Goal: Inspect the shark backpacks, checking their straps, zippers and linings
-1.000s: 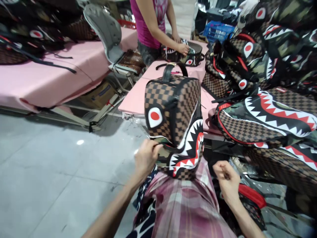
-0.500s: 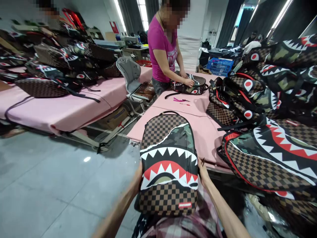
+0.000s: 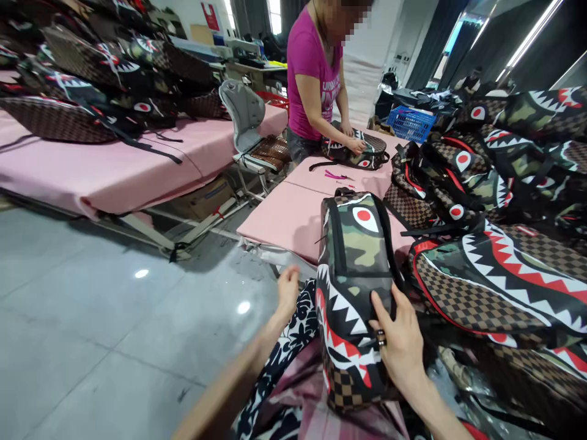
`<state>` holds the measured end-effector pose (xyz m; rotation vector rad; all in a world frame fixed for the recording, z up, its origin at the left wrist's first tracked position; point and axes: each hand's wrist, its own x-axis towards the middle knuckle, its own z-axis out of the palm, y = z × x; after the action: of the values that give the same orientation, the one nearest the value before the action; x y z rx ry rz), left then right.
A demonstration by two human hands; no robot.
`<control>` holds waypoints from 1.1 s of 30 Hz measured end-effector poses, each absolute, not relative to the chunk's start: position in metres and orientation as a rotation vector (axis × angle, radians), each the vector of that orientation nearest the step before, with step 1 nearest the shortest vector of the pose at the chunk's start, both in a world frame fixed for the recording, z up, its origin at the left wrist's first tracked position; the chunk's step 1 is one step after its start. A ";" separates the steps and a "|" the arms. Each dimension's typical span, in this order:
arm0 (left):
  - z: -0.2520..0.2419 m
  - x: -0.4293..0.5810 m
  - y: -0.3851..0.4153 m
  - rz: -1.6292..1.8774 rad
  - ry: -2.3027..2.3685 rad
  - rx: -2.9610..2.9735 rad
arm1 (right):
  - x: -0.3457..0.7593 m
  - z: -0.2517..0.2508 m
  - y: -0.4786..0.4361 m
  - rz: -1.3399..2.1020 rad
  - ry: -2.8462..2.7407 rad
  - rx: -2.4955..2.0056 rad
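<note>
A backpack point(image 3: 362, 287) with a brown-and-black check, camouflage and a shark-mouth print stands on edge before me, its side with a red-and-white eye turned up. It rests on my lap, its upper end by the pink table. On its right side lies my right hand point(image 3: 403, 336), a ring on one finger, its thumb and fingers gripping the bag. Left of the bag and apart from it, my left hand point(image 3: 288, 290) is closed with curled fingers; whether anything is in them is hidden.
Similar backpacks point(image 3: 504, 281) are piled on the right. Across the pink table point(image 3: 275, 226) a person point(image 3: 316, 79) handles another backpack point(image 3: 358, 150), near purple-handled snips point(image 3: 337, 175). A grey chair point(image 3: 243, 116), a second pink table point(image 3: 151, 165) with bags and a blue crate point(image 3: 411, 124) stand further off.
The backpack has turned from its front panel to its side and shifted right. My left hand has come off it; my right hand has moved onto its side. The view has shifted slightly.
</note>
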<state>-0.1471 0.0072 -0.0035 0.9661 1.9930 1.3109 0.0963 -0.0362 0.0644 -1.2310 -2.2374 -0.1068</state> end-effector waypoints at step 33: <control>0.080 -0.107 0.056 0.453 1.210 2.998 | 0.055 0.110 0.019 1.007 -2.748 -1.058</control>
<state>-0.1068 0.0558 0.0798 2.9983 1.2096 0.4526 0.0548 0.0189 0.1102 -1.0577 -2.7482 1.0071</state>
